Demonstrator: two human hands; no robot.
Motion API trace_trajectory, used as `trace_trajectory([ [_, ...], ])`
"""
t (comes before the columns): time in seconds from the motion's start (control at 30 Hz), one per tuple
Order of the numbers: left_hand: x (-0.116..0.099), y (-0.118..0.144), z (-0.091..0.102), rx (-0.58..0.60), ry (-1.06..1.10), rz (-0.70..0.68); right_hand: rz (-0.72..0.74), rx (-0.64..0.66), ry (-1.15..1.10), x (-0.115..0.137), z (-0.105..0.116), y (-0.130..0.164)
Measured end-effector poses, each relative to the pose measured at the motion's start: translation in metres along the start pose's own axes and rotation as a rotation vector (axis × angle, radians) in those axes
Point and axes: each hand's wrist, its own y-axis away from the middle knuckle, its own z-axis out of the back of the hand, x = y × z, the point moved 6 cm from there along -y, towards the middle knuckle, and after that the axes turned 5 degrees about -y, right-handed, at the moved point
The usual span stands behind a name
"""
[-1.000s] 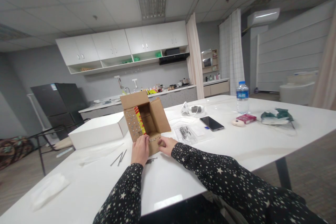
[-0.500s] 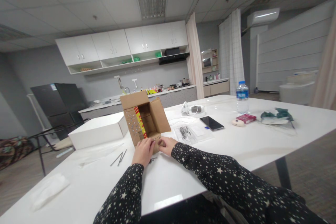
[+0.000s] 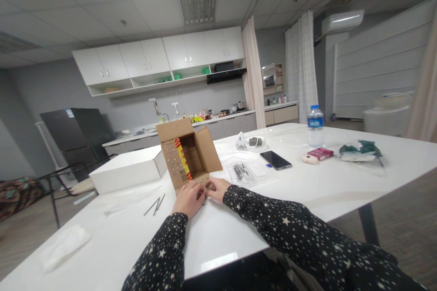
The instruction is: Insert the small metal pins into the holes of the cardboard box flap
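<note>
An open cardboard box (image 3: 195,154) with a red-and-yellow strip stands tilted on the white table, its mouth facing me. Many small greyish spots dot its left flap (image 3: 175,163). Both my hands meet at the box's lower front flap. My left hand (image 3: 189,198) is closed, fingers curled, at the flap's left part. On the other side my right hand (image 3: 217,189) pinches close to the flap, fingertips near the left ones. Whatever lies between the fingers is too small or hidden to name. Two thin dark rods (image 3: 158,204) lie left of my left hand.
A white box (image 3: 128,173) stands left of the carton. To the right lie a clear plastic bag with dark slender pieces (image 3: 241,173), a phone (image 3: 276,160), a white device (image 3: 255,142), a water bottle (image 3: 315,127), a red pack (image 3: 320,153) and green cloth (image 3: 360,149).
My left hand has shifted slightly right and down along the flap, closer to my right hand, and now covers small dark pieces seen on the table before. My right hand barely moved.
</note>
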Motion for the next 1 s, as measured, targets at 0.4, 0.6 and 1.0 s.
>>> trace_trajectory([
  [0.4,-0.004,0.002,0.004,0.0,0.011,-0.013,0.004,0.005,0.012,-0.001,-0.001,0.0],
  [0.6,-0.001,0.001,0.004,-0.038,-0.043,0.009,-0.008,0.029,-0.004,0.004,0.003,0.003],
  [1.0,0.005,0.0,0.01,-0.11,-0.131,0.059,-0.012,0.016,-0.002,0.006,0.004,0.005],
])
